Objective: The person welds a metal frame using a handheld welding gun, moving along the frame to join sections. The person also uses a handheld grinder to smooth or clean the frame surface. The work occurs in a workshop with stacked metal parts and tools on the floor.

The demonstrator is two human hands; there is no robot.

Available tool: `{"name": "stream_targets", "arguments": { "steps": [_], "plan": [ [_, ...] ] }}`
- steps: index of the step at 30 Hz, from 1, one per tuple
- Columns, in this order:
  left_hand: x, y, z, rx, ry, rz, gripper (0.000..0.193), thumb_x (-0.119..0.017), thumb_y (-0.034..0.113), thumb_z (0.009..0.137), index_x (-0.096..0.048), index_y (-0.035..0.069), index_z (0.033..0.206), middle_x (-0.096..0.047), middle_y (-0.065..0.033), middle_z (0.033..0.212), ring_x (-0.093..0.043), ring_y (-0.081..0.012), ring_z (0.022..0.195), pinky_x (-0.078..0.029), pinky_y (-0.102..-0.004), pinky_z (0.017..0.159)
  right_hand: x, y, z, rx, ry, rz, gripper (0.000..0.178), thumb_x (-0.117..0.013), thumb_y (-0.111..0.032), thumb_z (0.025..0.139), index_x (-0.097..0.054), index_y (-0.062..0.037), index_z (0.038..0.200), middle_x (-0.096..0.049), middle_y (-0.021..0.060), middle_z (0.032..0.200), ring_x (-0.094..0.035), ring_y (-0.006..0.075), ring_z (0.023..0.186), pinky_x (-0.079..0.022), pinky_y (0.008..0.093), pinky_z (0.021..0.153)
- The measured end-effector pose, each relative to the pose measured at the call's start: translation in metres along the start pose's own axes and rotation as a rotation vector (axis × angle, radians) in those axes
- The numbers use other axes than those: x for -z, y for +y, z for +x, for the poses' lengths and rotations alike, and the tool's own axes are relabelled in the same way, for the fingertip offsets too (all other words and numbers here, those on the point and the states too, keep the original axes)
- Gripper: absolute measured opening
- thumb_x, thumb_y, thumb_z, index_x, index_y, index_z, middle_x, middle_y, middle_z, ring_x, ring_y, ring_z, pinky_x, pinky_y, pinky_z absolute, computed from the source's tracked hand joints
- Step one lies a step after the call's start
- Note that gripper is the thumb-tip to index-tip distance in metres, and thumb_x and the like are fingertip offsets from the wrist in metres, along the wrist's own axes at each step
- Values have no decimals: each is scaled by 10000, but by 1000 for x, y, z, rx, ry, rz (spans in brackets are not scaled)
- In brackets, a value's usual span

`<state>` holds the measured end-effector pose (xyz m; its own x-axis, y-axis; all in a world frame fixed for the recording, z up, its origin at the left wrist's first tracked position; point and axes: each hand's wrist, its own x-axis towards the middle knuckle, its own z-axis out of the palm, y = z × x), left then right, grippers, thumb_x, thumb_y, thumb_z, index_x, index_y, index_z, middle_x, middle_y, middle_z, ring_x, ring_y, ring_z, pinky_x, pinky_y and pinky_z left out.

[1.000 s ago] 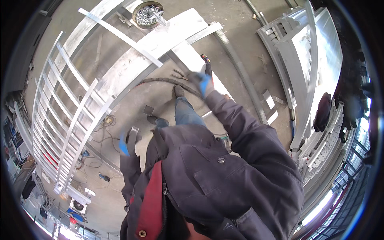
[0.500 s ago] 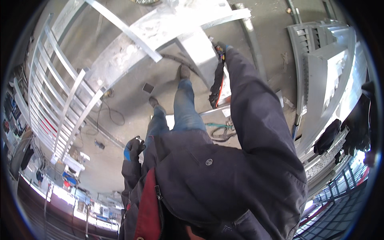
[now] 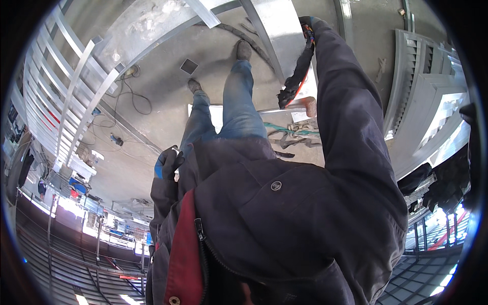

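At the lower left, my left hand (image 3: 168,162), in a dark glove with a blue back, is held low beside my thigh. Its fingers are curled closed, with a small pale bit showing at the fingertips that is too small to name. My right hand (image 3: 306,23), also in a dark glove, reaches far forward over a pale metal workbench (image 3: 280,30). From it trails a long black thing with an orange edge (image 3: 297,76), whose kind I cannot make out. The right fingers are closed at its upper end and partly hidden.
A barred metal frame (image 3: 63,96) stands on the left. Louvred metal panels (image 3: 429,109) are stacked on the right. Cables (image 3: 118,96) lie on the floor at left, and grey and teal straps (image 3: 295,133) near my legs. A dark square plate (image 3: 189,66) lies ahead.
The view has shifted, so the workbench and barred frame sit higher in it. My right arm has stretched further forward, the black orange-edged thing moving along with it. My left hand stays by my thigh.
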<state>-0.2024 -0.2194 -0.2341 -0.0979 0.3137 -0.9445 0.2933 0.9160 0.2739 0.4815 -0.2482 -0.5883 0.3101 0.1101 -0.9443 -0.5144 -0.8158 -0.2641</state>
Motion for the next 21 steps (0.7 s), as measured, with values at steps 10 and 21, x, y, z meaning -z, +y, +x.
{"name": "stream_targets", "arguments": {
  "steps": [10,21],
  "plan": [
    [-5,0,2,-23,-94,-13,334,-729,230,963,-689,15,1216,-749,-101,1010,-725,-172,805,-609,-309,761,79,27,-65,144,53,254,449,-679,-352,947,-628,18,1196,-720,192,913,-695,311,702,-611,419,685],
    [51,14,24,-175,-343,-22,425,-769,321,931,-668,29,1223,-711,-70,1014,-684,-150,805,-582,-298,736,87,108,-332,510,-410,828,374,-641,-250,925,-553,6,1182,-627,118,955,-625,248,811,-556,362,751]
  ]
}}
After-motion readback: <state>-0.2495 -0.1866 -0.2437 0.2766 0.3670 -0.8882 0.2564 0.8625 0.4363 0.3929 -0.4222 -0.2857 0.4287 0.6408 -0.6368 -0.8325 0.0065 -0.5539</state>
